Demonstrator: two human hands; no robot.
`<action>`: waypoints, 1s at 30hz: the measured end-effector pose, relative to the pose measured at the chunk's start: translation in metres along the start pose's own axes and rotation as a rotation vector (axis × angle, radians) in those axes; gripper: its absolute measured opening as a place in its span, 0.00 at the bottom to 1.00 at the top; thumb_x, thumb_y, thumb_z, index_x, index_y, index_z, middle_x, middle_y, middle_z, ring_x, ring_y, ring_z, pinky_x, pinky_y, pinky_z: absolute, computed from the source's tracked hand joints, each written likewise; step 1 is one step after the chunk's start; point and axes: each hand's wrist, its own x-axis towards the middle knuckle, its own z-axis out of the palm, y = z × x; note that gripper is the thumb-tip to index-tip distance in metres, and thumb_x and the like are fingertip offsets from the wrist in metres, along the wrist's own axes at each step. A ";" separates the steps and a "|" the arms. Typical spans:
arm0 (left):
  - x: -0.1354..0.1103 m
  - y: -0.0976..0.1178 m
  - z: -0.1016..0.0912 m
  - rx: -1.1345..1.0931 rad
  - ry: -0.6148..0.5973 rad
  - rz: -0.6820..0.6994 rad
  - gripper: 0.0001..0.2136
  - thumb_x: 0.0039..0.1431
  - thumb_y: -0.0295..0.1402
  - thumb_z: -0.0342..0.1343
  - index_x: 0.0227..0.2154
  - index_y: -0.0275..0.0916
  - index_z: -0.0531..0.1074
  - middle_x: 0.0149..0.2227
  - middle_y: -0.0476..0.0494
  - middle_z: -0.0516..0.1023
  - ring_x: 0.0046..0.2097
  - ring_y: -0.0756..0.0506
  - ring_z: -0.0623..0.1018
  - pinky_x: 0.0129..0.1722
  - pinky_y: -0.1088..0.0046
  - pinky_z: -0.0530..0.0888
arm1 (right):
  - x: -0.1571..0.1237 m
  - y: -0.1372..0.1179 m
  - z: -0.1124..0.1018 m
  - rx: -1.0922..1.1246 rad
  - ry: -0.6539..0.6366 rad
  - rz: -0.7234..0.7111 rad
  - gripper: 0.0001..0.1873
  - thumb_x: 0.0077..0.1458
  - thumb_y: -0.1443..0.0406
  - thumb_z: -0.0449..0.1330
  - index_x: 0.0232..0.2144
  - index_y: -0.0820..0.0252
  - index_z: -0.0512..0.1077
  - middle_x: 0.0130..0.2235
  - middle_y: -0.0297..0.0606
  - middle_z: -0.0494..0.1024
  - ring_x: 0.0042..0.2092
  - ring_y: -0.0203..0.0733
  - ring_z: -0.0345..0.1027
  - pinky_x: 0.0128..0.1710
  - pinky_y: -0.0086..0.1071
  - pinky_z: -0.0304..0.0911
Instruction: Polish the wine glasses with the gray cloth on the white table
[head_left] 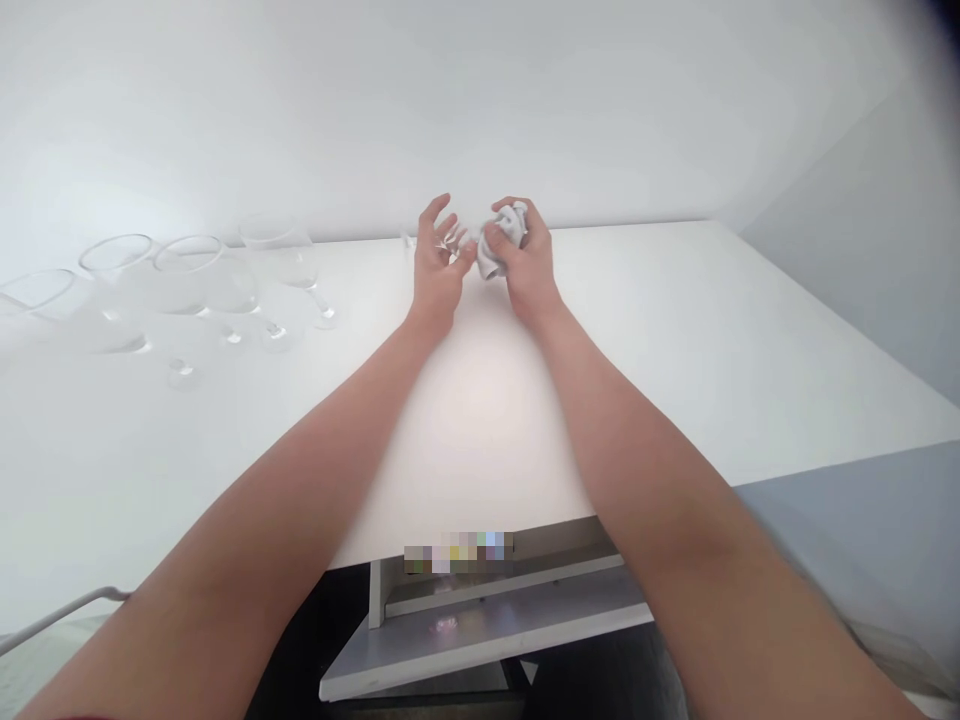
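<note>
Both my arms reach out over a white table (pixel 675 330). My right hand (pixel 529 265) is closed on a crumpled pale grey cloth (pixel 501 238), pressed toward the left hand. My left hand (pixel 437 262) has its fingers curled around a small clear glass (pixel 452 238) that shows only faintly against the white wall. The two hands nearly touch, with the cloth against the glass. The glass's exact shape is hard to make out.
Several clear stemmed wine glasses (pixel 187 285) are grouped on the table's far left, near the wall. The table's front edge (pixel 480 555) is close to my body, with a grey shelf (pixel 487 630) below it. A thin metal rail (pixel 67 610) shows at the lower left.
</note>
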 end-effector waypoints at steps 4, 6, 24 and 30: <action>-0.004 0.008 0.002 0.051 -0.085 0.098 0.29 0.59 0.56 0.71 0.56 0.51 0.72 0.61 0.39 0.74 0.70 0.34 0.71 0.63 0.59 0.75 | 0.002 0.003 -0.002 0.065 0.030 0.066 0.41 0.49 0.25 0.60 0.48 0.47 0.66 0.48 0.41 0.74 0.46 0.48 0.71 0.40 0.43 0.72; -0.006 0.012 0.003 0.099 0.002 0.010 0.24 0.64 0.56 0.67 0.54 0.51 0.71 0.52 0.39 0.77 0.58 0.37 0.79 0.56 0.60 0.78 | -0.002 -0.005 0.000 0.009 -0.032 0.037 0.41 0.50 0.25 0.58 0.50 0.45 0.66 0.48 0.41 0.74 0.48 0.49 0.71 0.42 0.43 0.73; -0.008 0.013 0.006 0.046 0.016 -0.054 0.15 0.70 0.46 0.65 0.52 0.51 0.69 0.43 0.45 0.78 0.48 0.41 0.82 0.44 0.64 0.80 | -0.002 -0.005 -0.002 0.007 -0.065 0.019 0.40 0.50 0.27 0.62 0.52 0.43 0.67 0.47 0.40 0.75 0.48 0.49 0.73 0.43 0.45 0.74; -0.007 0.009 0.009 -0.019 0.101 -0.201 0.11 0.75 0.46 0.58 0.50 0.49 0.64 0.40 0.45 0.77 0.45 0.42 0.82 0.43 0.64 0.82 | -0.003 -0.002 -0.001 -0.002 -0.059 -0.004 0.40 0.50 0.28 0.64 0.51 0.45 0.69 0.44 0.38 0.75 0.48 0.50 0.74 0.45 0.47 0.76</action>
